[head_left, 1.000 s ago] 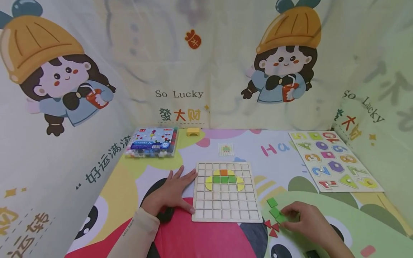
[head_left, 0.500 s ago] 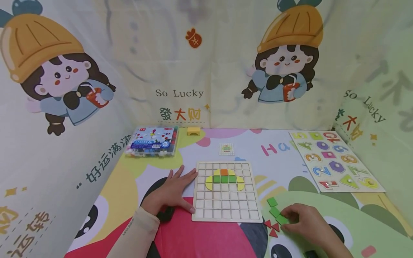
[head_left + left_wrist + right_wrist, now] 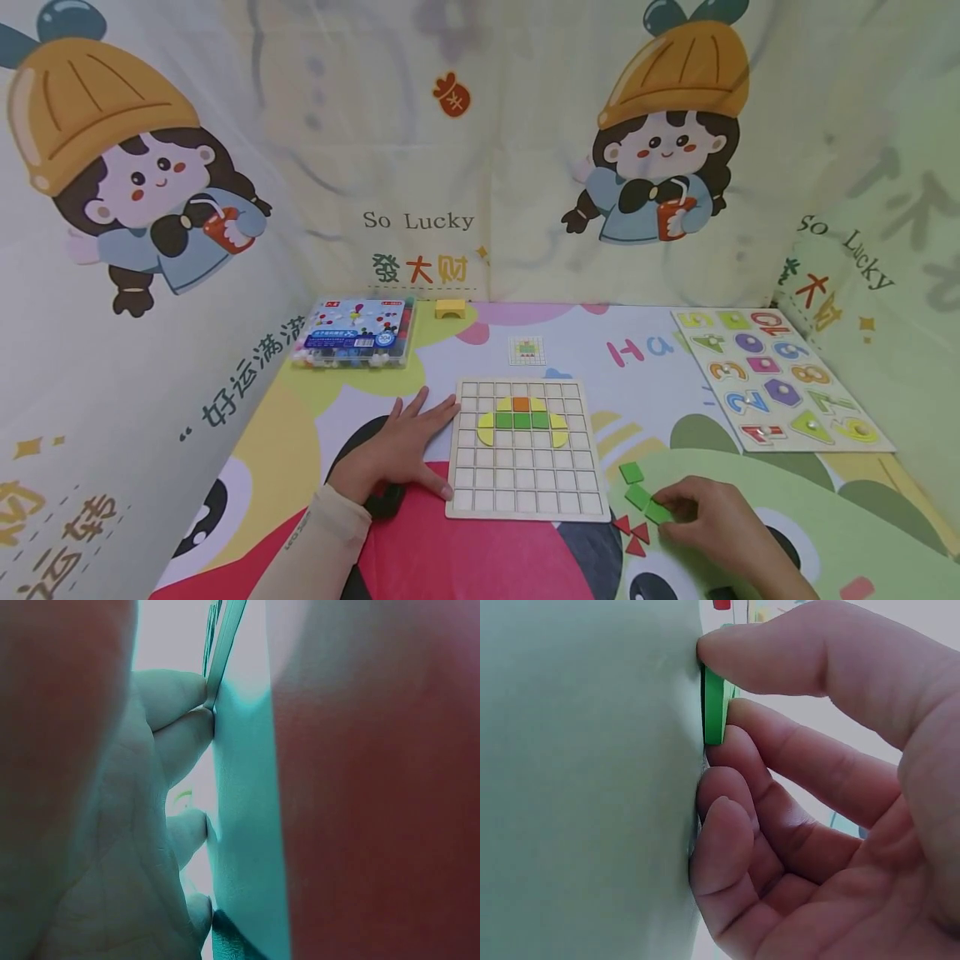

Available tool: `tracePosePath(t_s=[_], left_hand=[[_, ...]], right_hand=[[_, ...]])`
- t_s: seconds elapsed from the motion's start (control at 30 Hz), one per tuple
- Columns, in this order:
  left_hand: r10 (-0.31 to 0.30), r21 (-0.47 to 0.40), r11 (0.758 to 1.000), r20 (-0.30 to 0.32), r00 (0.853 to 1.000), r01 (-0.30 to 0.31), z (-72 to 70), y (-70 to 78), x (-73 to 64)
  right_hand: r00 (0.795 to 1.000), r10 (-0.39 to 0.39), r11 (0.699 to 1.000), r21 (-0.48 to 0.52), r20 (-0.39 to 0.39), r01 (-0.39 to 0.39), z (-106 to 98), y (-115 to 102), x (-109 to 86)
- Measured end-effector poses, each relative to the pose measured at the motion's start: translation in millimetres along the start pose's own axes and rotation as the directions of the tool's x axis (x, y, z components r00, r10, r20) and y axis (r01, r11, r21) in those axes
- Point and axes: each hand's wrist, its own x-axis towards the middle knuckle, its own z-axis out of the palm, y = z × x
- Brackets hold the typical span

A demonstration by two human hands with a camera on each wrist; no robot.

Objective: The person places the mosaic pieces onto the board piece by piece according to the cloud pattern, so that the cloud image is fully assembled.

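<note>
My left hand [image 3: 397, 446] lies spread along the left side of a wooden grid board [image 3: 513, 479], its fingertips and thumb at the board's edge. On the board, yellow curved tiles [image 3: 486, 429], green square tiles [image 3: 521, 419] and one orange square tile [image 3: 521, 404] form a domed shape. My right hand [image 3: 708, 512], resting low at the right, pinches a green square tile [image 3: 715, 709] between thumb and fingers; the tile stays down at the table surface. Beside it lie two more green squares [image 3: 632, 472] and three red triangle tiles [image 3: 635, 546].
Behind the board lies a small pattern card [image 3: 527, 350]. A clear box of colored parts [image 3: 356, 333] and a yellow arch block [image 3: 450, 309] stand at the back left. A number-and-shape puzzle board [image 3: 780, 379] lies at the right. Printed cloth [image 3: 525, 167] walls surround the table.
Both hands stay in place, the right one still at the same green square tile. The head view tilts very slightly; the tiles on the board are unchanged.
</note>
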Motion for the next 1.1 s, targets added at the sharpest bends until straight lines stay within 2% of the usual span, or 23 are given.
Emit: tracePosePath(t_s=[0.13,0.4,0.6,0.7,0.83,0.97,1.1], left_hand=[[-0.004,0.003,1.000,0.001,1.000,0.004,0.0,0.5,0.0],[-0.002,0.006,1.000,0.004,1.000,0.002,-0.1,-0.2,0.7],[0.000,0.015,1.000,0.000,1.000,0.000,0.9,-1.4,1.1],[-0.003,0.016,1.000,0.001,1.000,0.003,1.4,-2.8,1.0],[-0.006,0.012,1.000,0.007,1.000,0.006,2.6,-4.4,1.2],[-0.007,0.003,1.000,0.006,1.000,0.007,2.8,-5.1,1.1],[0.004,-0.005,1.000,0.004,1.000,-0.004,2.0,-5.4,0.9]], right_hand=[[0.998,-0.056,0.998,-0.006,-0.016,0.056,0,4,-1.4],[0.994,-0.077,0.997,-0.007,-0.075,0.076,-6,7,-3.2],[0.988,-0.127,0.992,-0.019,-0.087,0.126,-19,-1,9.2],[0.974,-0.204,0.979,-0.046,-0.094,0.201,-26,-13,22.5],[0.940,-0.330,0.942,-0.104,-0.092,0.320,-31,-32,45.4],[0.924,-0.380,0.922,-0.094,-0.050,0.374,-30,-52,74.8],[0.910,-0.415,0.908,-0.062,-0.001,0.414,-21,-68,104.5]])
